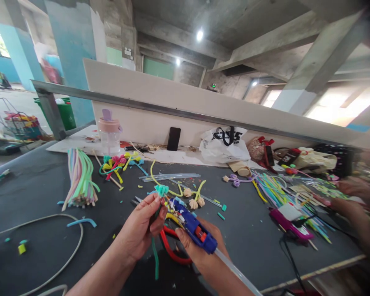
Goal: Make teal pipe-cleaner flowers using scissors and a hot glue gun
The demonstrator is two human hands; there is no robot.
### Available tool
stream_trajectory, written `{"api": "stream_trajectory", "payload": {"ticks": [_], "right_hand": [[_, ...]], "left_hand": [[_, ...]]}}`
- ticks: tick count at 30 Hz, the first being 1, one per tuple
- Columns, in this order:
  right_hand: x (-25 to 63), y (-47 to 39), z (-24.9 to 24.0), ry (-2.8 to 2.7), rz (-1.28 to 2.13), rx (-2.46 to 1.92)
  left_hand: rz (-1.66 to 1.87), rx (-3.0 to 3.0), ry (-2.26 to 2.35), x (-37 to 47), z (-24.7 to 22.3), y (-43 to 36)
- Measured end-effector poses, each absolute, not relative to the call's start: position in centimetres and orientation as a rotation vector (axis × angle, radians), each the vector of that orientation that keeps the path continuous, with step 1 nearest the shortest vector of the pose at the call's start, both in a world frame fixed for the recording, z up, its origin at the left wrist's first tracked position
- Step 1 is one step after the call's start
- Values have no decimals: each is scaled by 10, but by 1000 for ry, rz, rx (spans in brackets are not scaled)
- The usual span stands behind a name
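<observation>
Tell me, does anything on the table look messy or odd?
Yes: green and yellow scraps lie loose inside the curved cable's bend at left, looking untidy compared with the gathered pastel bundle.

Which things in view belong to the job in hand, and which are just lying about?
Job, it seems:
blue glue gun
clear glue stick
turquoise piece
pastel stem bundle (likely)

Apparently just lying about:
black phone
pink-lidded bottle
white bag
</observation>
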State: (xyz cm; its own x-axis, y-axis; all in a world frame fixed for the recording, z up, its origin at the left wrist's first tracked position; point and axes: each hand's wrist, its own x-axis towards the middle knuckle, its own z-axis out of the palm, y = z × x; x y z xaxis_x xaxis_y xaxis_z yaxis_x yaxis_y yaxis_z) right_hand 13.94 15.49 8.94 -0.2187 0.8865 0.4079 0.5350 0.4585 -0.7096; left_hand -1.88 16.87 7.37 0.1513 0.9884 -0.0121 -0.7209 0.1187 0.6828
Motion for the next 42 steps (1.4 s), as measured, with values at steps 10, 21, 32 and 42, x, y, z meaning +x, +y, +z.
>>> {"api": "stream_trajectory", "payload": {"ticks": [10, 21, 32, 42], "right_hand": [[147, 149, 100, -1832, 571, -1156], [143, 148, 100, -1804, 567, -1142], [141, 148, 99, -1815, 479, -1125], [150, 146, 102, -1883, 484, -1116]], "left_hand": [[1231, 472, 376, -26, 71, 170], [1185, 467, 295, -27, 68, 171], [1181, 479, 239, -28, 70, 169], [1186, 464, 202, -29, 69, 170]]}}
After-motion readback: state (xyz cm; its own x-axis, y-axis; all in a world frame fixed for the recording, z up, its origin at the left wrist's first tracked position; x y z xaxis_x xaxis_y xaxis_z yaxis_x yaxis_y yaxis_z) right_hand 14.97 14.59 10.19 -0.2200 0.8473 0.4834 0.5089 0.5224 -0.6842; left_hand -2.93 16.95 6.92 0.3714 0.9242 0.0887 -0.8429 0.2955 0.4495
